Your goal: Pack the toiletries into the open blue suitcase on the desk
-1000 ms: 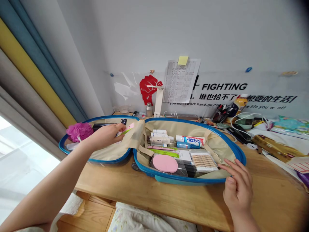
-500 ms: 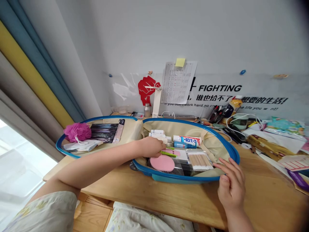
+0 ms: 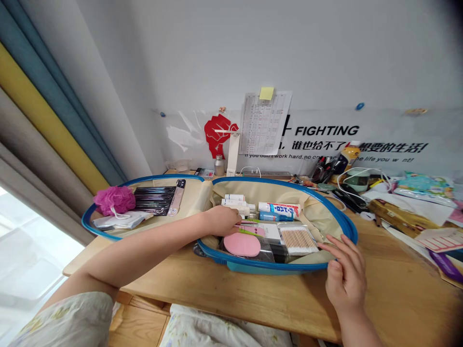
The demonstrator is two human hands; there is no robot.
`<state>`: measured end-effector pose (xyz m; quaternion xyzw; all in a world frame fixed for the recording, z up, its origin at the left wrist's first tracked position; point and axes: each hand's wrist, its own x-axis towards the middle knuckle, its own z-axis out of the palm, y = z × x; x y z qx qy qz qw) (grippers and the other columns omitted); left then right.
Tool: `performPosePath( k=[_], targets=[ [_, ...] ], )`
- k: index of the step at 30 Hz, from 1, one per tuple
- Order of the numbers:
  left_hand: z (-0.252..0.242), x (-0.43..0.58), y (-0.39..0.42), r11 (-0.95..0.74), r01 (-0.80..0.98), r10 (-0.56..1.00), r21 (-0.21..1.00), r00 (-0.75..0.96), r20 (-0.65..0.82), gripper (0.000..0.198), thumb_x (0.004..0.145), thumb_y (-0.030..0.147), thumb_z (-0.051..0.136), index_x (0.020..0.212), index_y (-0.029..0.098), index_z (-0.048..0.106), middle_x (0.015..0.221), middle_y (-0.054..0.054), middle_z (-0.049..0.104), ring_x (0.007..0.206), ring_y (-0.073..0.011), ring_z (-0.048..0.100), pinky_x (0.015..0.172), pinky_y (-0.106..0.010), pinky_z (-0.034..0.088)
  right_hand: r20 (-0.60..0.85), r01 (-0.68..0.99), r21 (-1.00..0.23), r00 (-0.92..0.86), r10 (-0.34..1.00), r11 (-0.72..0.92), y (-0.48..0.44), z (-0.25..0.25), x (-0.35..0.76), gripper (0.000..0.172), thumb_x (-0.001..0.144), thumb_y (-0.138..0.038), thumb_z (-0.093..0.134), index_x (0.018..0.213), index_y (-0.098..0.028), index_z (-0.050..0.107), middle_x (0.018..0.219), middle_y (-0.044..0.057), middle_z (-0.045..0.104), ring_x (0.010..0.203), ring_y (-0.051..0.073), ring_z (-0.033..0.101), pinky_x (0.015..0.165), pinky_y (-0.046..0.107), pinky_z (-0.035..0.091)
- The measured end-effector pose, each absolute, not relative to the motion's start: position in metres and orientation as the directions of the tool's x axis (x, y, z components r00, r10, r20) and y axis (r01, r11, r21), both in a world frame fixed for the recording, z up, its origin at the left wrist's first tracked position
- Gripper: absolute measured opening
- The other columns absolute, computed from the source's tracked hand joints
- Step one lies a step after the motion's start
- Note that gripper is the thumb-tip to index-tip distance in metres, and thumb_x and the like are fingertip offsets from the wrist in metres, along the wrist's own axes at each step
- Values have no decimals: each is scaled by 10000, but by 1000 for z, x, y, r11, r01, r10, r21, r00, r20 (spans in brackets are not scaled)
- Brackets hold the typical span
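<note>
My left hand [image 3: 224,220] reaches into the right half of an open blue-rimmed case [image 3: 325,198]. Its fingers are closed at the end of a slim bright-green item [image 3: 249,231], whose kind I cannot make out. A pink oval sponge [image 3: 242,245] lies just in front of that hand, and small white bottles [image 3: 233,202] lie behind it. Toothpaste [image 3: 280,209], a blue tube [image 3: 276,217] and a pack of cotton swabs [image 3: 298,240] are to its right. My right hand [image 3: 346,277] rests at the case's front right rim, fingers extended, holding nothing.
In the case's left half lie a pink bath puff [image 3: 114,200], a black pack [image 3: 154,199] and a white packet [image 3: 121,220]. Pens, cables, a yellow-labelled bottle [image 3: 349,155] and papers crowd the wooden desk's [image 3: 394,284] right side. A wall stands behind.
The green item has shifted slightly at my left fingertips, and the left hand has moved a little left. The right hand stays on the rim. The whole view has shifted slightly.
</note>
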<state>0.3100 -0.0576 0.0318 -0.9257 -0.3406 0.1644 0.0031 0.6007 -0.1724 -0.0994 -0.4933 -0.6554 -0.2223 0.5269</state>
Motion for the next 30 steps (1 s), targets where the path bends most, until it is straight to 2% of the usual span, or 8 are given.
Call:
performPosePath(
  k=[15, 22, 30],
  targets=[
    [27, 305, -62, -634, 762, 754, -129, 573, -321, 382, 921, 432, 504, 1141, 159, 656, 1188, -156, 693, 1083, -302, 669, 842, -367, 544, 907, 878, -233, 42, 419, 417, -173, -100, 602, 327, 973, -301, 387, 1028, -172, 683, 1127, 148, 691, 1292, 327, 526, 1032, 540, 433],
    [24, 303, -61, -598, 796, 777, -93, 548, -309, 371, 911, 446, 512, 1111, 172, 663, 1088, -143, 735, 1020, -298, 695, 818, -370, 552, 909, 880, -227, 37, 415, 417, -172, -100, 601, 331, 981, -310, 386, 1025, -171, 683, 1125, 141, 689, 1286, 322, 527, 1031, 522, 431],
    [25, 305, -63, -647, 761, 746, -44, 620, -244, 434, 874, 426, 601, 1216, 159, 610, 1239, -160, 647, 1120, -315, 642, 873, -395, 544, 905, 879, -246, 59, 421, 408, -172, -101, 602, 356, 975, -355, 388, 1009, -184, 699, 1110, 131, 697, 1262, 331, 545, 1028, 543, 439]
  ],
)
